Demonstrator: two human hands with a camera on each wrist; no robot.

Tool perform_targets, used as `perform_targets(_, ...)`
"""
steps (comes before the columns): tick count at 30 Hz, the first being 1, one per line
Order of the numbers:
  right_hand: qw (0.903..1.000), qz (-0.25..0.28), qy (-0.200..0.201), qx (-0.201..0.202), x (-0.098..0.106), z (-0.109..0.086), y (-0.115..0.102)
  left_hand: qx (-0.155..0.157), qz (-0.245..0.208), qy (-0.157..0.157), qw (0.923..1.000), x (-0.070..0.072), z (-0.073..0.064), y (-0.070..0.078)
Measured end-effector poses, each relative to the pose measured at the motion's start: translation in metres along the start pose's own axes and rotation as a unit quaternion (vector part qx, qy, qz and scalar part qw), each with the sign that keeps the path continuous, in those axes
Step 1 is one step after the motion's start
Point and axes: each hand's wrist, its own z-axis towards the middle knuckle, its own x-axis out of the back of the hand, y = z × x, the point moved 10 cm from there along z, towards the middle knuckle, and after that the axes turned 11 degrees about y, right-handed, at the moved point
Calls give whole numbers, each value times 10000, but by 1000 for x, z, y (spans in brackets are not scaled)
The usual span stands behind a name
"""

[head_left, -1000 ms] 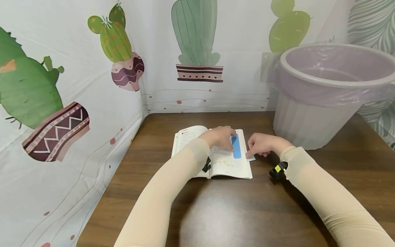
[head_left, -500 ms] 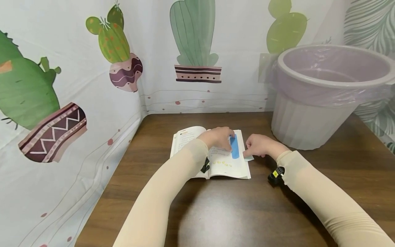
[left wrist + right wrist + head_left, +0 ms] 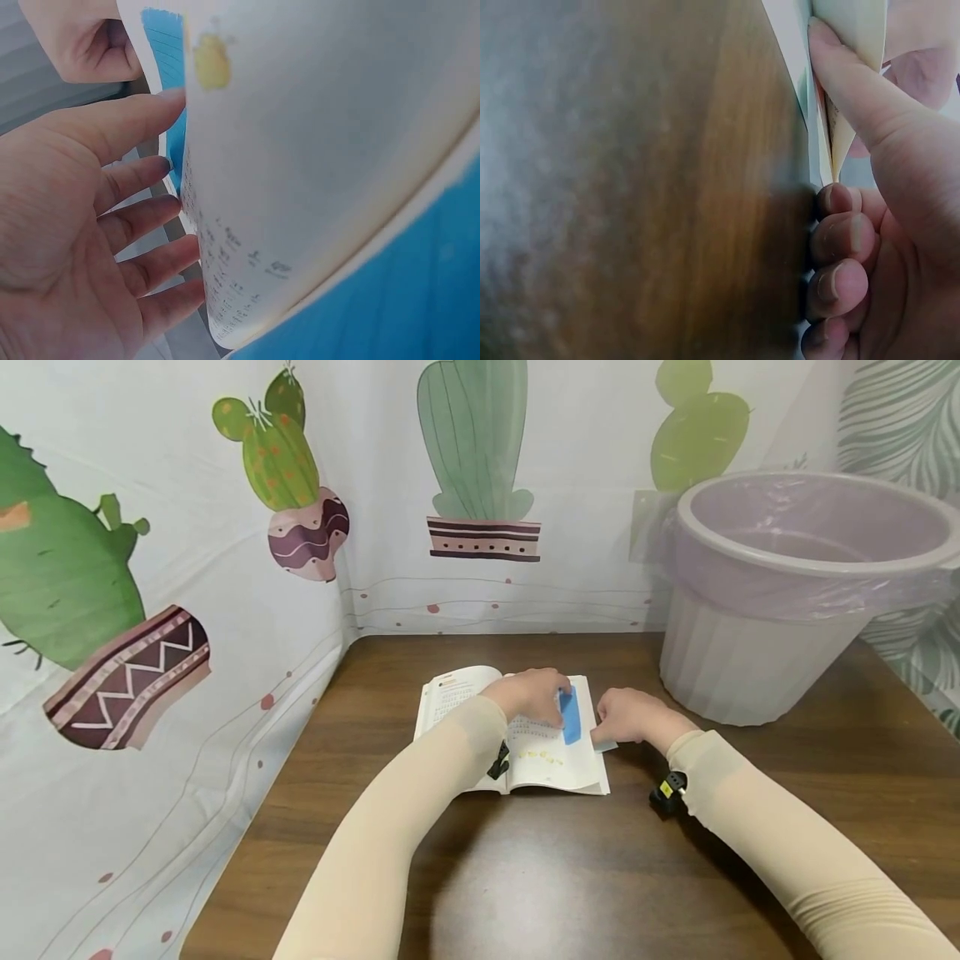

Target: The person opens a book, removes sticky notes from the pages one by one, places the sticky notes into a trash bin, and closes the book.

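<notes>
An open book (image 3: pixel 540 770) with printed text and small yellow drawings lies on the table. On its right page is a tall blue strip (image 3: pixel 572 718). My left hand (image 3: pixel 531 693) is over that page, its fingertips and thumb at the strip's left side. In the left wrist view the fingers (image 3: pixel 154 266) are spread and fairly straight, their tips touching the page. My right hand (image 3: pixel 633 714) is at the book's right edge. In the right wrist view its thumb (image 3: pixel 855 82) presses on the page edge, with the other fingers curled below, gripping the book's edge.
A large pale bin (image 3: pixel 738 652) with a purplish liner stands behind and to the right of my right hand. The brown wooden table (image 3: pixel 555 868) reaches toward me in front of the book. A cactus-print cloth (image 3: pixel 390 468) hangs behind.
My right hand has shifted slightly left against the page edge, and the blue strip's lower end now slants. The left hand stays in place on the page.
</notes>
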Motion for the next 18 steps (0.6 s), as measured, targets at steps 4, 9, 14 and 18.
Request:
perform_targets(4,10000,-19,18,21,-1,0,1,-91,127,-113,9998,-3,1,0)
perform_targets(9,9999,-79,79,51,-2,2,2,-277,290,-282,9988,-7,-3,1)
perform_targets(14,9998,-156,116,36,-1,2,2,-414,325,-415,9977,-12,-14,1)
perform_targets(18,9997,-191,140,13,1,2,2,-662,416,-488,9957,-13,-27,3)
